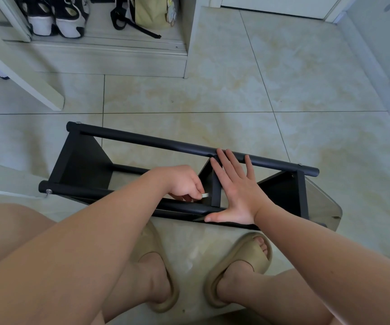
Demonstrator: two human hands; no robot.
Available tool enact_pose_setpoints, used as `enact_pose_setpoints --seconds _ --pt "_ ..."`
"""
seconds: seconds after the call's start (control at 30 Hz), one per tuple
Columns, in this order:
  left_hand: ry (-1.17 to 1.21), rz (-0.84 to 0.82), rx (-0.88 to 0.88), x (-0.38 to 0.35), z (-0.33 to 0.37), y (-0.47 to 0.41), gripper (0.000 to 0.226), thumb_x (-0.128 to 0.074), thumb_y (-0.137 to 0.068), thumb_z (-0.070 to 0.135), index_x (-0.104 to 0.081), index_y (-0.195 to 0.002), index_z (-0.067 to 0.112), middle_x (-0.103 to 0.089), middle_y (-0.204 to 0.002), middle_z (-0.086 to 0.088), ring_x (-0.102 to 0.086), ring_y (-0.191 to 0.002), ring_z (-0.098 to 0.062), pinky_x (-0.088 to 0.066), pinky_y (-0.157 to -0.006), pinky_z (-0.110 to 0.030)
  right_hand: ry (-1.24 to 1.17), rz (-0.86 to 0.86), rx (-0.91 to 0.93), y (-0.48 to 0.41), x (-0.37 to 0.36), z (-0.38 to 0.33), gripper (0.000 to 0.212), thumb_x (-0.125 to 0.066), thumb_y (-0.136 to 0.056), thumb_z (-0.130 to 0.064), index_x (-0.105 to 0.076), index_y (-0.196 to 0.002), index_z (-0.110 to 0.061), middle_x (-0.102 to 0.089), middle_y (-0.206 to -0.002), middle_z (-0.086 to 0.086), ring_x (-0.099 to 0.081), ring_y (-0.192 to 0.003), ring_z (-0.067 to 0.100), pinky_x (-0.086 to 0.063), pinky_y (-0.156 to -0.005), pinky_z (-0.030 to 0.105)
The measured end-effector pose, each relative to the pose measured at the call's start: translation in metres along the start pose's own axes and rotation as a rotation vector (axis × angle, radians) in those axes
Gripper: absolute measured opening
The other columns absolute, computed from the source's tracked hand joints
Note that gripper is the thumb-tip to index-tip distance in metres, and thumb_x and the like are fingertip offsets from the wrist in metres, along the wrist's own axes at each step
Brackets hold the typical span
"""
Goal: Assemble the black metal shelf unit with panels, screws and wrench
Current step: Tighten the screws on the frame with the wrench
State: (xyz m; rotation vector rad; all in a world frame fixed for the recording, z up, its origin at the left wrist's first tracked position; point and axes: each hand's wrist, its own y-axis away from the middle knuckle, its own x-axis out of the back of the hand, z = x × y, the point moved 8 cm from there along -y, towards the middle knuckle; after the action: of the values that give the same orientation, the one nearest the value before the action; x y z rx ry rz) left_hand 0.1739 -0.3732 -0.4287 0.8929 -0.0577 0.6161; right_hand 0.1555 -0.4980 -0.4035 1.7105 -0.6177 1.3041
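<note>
One shelf unit (166, 144), two hands (184, 184) (235, 192)

We locate the shelf unit (147, 140) lying on the floor (271, 85), just ahead of our slippers (241, 261); shoes (55, 19) and a bag (153, 12) stand well behind it, leftward.

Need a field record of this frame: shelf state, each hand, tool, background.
shelf unit: black, lying on its side on the tiled floor
left hand: pinches a small silver wrench beside the middle panel
right hand: flat, fingers straight, pressing on the frame, fingertips at the far tube
background: shoes and bag at the top
</note>
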Motion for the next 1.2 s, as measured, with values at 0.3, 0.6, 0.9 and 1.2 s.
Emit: enact_pose_setpoints --seconds 0.3,0.6,0.9,1.2 --pt "-0.123 0.027 0.023 -0.002 0.005 -0.002 0.021 -0.056 -0.094 0.012 -0.07 -0.108 0.02 -0.062 -0.105 0.004 -0.054 -0.096 -0.015 -0.041 -0.082 -0.026 0.0 0.001 0.003 0.0 0.0 0.0 0.137 -0.037 -0.064 -0.101 0.012 -0.161 -0.016 0.024 -0.167 0.006 0.027 -0.152 0.024 0.016 -0.12 0.061" --pt "0.536 0.072 0.138 -0.016 -0.01 -0.014 0.016 -0.062 -0.097 0.018 -0.066 -0.101 0.004 -0.075 -0.081 -0.003 -0.074 -0.089 -0.019 -0.057 -0.093 -0.037 -0.009 0.01 0.006 0.0 0.0 0.001 0.138 -0.04 -0.064 -0.1 0.01 -0.161 -0.016 0.022 -0.167 0.007 0.027 -0.152 0.023 0.016 -0.12 0.061" --pt "0.534 0.211 0.132 -0.008 -0.012 -0.016 0.022 -0.066 -0.093 0.022 -0.069 -0.112 0.012 -0.075 -0.094 0.002 -0.07 -0.082 -0.006 -0.053 -0.069 -0.023 -0.013 0.017 0.006 0.0 0.001 0.0 0.137 -0.037 -0.064 -0.1 0.01 -0.161 -0.016 0.021 -0.167 0.006 0.026 -0.152 0.024 0.014 -0.12 0.061" --pt "0.586 0.122 0.149 -0.01 -0.013 -0.012 0.026 -0.068 -0.094 0.024 -0.066 -0.118 0.013 -0.077 -0.089 0.005 -0.07 -0.078 -0.004 -0.053 -0.069 -0.021 -0.009 0.018 0.006 0.001 0.001 0.0 0.137 -0.039 -0.064 -0.1 0.009 -0.161 -0.016 0.023 -0.167 0.006 0.026 -0.152 0.023 0.015 -0.12 0.061"
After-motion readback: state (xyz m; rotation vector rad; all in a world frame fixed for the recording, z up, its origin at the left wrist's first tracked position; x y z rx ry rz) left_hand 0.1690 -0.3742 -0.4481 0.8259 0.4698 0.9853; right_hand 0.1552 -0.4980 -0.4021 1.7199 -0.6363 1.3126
